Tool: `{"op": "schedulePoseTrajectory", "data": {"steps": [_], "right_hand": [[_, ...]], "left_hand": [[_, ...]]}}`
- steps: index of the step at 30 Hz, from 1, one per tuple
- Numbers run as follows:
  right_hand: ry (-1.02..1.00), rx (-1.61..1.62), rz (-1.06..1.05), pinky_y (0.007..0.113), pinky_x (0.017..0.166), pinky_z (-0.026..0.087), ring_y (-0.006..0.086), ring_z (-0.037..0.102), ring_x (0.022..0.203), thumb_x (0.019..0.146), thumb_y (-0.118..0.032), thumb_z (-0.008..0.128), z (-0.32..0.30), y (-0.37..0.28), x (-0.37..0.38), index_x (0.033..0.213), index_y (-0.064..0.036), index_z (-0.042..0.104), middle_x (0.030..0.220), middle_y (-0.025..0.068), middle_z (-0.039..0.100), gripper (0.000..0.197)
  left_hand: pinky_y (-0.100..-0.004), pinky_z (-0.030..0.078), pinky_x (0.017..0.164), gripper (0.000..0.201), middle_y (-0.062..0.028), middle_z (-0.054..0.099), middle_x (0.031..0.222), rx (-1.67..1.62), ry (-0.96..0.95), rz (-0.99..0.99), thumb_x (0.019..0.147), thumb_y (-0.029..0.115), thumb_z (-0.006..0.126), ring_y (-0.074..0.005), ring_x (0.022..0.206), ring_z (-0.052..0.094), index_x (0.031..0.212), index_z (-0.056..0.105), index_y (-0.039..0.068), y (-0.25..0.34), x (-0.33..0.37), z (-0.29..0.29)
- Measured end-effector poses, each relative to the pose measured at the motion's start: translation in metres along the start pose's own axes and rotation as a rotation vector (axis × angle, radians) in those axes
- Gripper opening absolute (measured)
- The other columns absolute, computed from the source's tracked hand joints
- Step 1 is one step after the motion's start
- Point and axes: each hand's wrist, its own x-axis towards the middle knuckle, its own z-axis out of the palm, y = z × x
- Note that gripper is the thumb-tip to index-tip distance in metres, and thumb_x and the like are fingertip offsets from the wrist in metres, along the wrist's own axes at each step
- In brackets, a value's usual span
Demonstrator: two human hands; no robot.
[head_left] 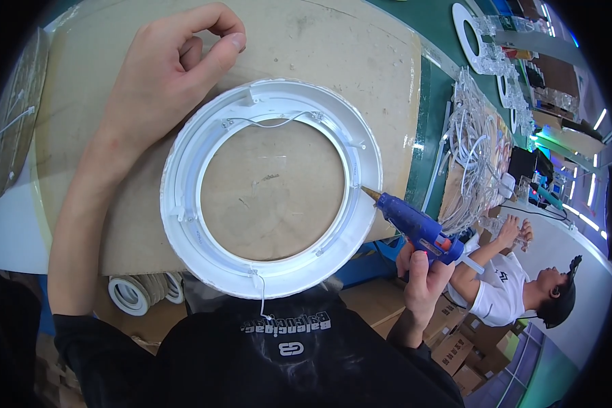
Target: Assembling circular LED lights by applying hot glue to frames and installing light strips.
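Observation:
A white ring-shaped lamp housing (183, 178) lies with its hollow side up on the brown work sheet, its near edge by my torso. Thin white wires run inside its channel, and one short wire (262, 298) hangs over the near rim. My right hand (425, 280) grips a blue hot glue gun (416, 222), with a pale glue stick (472, 264) poking from its back. The gun's nozzle reaches over the ring's right side, at the inner rim. Beyond the ring's far left edge, my left hand (177, 58) is closed, thumb against curled forefinger, with nothing visible in it.
A brown sheet (119, 234) covers the table. White cables (470, 153) lie heaped at the right, near a co-worker in a white shirt (500, 289) handling clear pieces. White rings (128, 296) and cardboard boxes (450, 350) sit below table height. A plastic-wrapped bundle (19, 115) is at far left.

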Motion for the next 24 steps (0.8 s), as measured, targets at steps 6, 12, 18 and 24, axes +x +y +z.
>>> {"op": "schedulePoseTrajectory", "data": {"steps": [6,12,18,24], "right_hand": [[-0.024,-0.026,0.040,0.021,0.056,0.041,0.0070,0.051,0.061,0.094,-0.019,0.058,-0.002,-0.009,-0.004,0.136,0.0090,0.043,0.080,0.0049,0.061,0.053],[-0.060,0.201,0.201,0.021,0.060,0.046,0.0108,0.058,0.064,0.088,-0.022,0.065,-0.020,-0.026,-0.023,0.140,0.0098,0.038,0.095,0.0138,0.068,0.067],[-0.153,0.185,0.309,0.027,0.078,0.050,0.0141,0.062,0.085,0.085,-0.014,0.062,-0.028,-0.027,-0.038,0.137,0.0092,0.043,0.108,0.0134,0.064,0.060],[-0.268,0.111,0.263,0.020,0.049,0.037,0.0064,0.050,0.055,0.085,-0.031,0.065,-0.019,-0.017,-0.042,0.131,0.0122,0.045,0.087,0.0097,0.063,0.066]], "left_hand": [[-0.0230,0.018,0.047,0.012,0.0094,0.036,0.058,-0.003,0.013,-0.005,0.094,0.013,0.059,0.0006,0.052,0.025,0.092,0.063,0.002,-0.001,-0.001,0.001],[-0.0206,0.028,0.041,0.006,0.0035,0.051,0.053,0.022,-0.010,-0.154,0.088,0.003,0.062,-0.0004,0.045,0.040,0.083,0.063,0.001,0.029,0.005,-0.006],[-0.0203,0.028,0.041,0.006,0.0049,0.052,0.056,-0.014,0.006,-0.130,0.088,0.002,0.062,0.0004,0.047,0.041,0.082,0.062,0.000,0.026,0.004,-0.004],[-0.0193,0.029,0.042,0.006,0.0052,0.052,0.058,-0.104,0.016,-0.116,0.089,0.002,0.060,0.0005,0.047,0.043,0.084,0.061,0.000,0.029,0.003,0.000]]}}
